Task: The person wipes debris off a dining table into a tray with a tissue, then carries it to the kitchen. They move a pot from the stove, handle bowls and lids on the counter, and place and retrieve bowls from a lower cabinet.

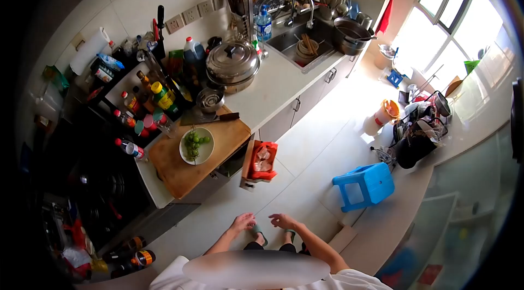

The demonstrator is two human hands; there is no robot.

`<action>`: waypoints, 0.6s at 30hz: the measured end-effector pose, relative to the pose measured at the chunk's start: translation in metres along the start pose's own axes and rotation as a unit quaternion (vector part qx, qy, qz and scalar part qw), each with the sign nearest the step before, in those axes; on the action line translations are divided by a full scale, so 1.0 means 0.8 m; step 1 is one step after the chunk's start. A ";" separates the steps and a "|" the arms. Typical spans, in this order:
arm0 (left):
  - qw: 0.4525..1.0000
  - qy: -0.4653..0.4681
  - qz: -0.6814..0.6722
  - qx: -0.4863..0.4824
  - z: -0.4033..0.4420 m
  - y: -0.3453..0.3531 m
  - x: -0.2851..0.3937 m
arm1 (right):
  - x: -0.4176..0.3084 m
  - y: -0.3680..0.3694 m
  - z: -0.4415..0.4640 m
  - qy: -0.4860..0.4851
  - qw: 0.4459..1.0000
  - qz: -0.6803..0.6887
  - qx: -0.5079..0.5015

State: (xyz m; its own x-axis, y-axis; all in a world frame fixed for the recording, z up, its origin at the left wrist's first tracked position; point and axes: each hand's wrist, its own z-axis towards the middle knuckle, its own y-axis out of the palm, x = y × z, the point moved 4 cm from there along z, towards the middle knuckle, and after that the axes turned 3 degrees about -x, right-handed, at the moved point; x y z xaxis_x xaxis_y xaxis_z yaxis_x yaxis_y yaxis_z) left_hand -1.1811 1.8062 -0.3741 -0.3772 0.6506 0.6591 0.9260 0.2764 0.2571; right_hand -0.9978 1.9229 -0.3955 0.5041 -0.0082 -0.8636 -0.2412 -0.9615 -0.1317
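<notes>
My left hand [242, 222] and my right hand [283, 220] hang in the air in front of my body, a small gap between them. Both look empty, with loosely bent fingers that are apart. Closest to them is a pulled-out drawer or bin with a red plastic bag [263, 161] in it, beyond my left hand. On the counter's near corner lies a wooden cutting board [164, 164]. It carries a white bowl [203, 154] of green fruit [192, 145] and a cleaver [210, 118].
Bottles [164, 96], a lidded steel pot [232, 63] and a sink [284, 44] line the counter. A black stove [98, 191] is at left. On the floor stand a blue stool [364, 186], an orange-rimmed bucket [385, 113] and dark bottles [134, 260].
</notes>
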 end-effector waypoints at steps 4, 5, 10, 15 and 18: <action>0.997 -0.008 0.075 0.005 -0.006 -0.025 0.015 | 0.077 -0.004 -0.101 0.146 0.974 -0.015 0.170; 0.995 -0.005 0.103 -0.006 -0.007 -0.022 0.030 | 0.117 -0.008 -0.127 0.186 0.960 -0.070 0.197; 0.930 0.221 -0.018 -0.294 -0.075 0.113 0.199 | 0.224 0.004 -0.280 0.358 0.899 -0.061 0.244; 0.686 0.160 -0.246 -0.666 -0.290 0.315 0.423 | 0.228 0.021 -0.327 0.409 0.871 0.143 0.231; 0.593 0.008 -0.297 -0.749 -0.369 0.390 0.474 | 0.371 0.014 -0.283 0.240 0.919 0.292 0.113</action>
State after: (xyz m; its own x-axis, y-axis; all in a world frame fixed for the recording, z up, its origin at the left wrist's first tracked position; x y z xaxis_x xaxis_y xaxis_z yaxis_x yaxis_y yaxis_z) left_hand -1.0308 1.9300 0.1647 -0.6547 0.7423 0.1422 -0.3896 -0.4927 0.7781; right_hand -0.6634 1.8475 -0.5433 0.5283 -0.6770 -0.5123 -0.7254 -0.6735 0.1419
